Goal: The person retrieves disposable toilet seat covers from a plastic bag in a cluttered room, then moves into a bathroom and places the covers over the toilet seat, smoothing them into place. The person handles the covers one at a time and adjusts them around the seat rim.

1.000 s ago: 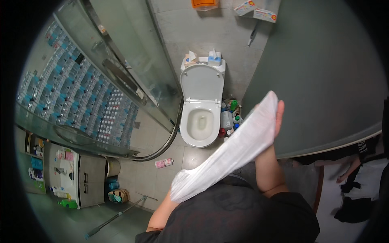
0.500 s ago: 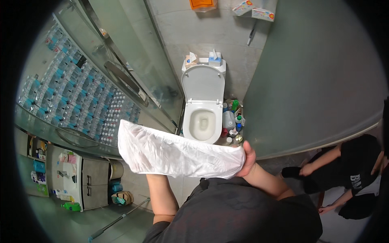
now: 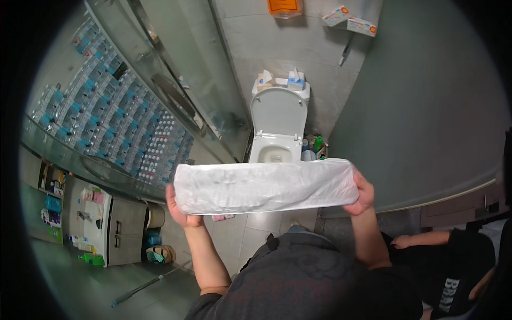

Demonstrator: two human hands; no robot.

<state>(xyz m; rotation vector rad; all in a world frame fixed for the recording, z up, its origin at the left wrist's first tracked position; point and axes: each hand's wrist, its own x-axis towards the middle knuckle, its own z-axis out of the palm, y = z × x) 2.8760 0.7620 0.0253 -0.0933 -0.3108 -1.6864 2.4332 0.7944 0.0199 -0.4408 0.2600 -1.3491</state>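
Note:
A thin white disposable toilet seat cover (image 3: 261, 186) with a gathered edge is stretched out nearly level between my two hands. My left hand (image 3: 180, 209) grips its left end, thumb and fingers partly hidden by the material. At the other end, my right hand (image 3: 364, 194) is closed on the cover, with its fingertips out of sight. Just beyond the cover stands a white toilet (image 3: 279, 114) with its lid raised. The cover hides the front of the bowl.
Tissue packs (image 3: 296, 80) sit on the tank. Bottles (image 3: 317, 146) crowd the floor right of the toilet. Glass panels (image 3: 176, 58) rise at left, with stacked water bottles (image 3: 106, 106) behind. A mop (image 3: 144, 285) lies lower left. Another person (image 3: 453, 266) is at lower right.
The cover has swung from slanting down rightward to nearly level and is spread straighter. My left hand, hidden behind it before, now shows at its left end. The other person has shifted.

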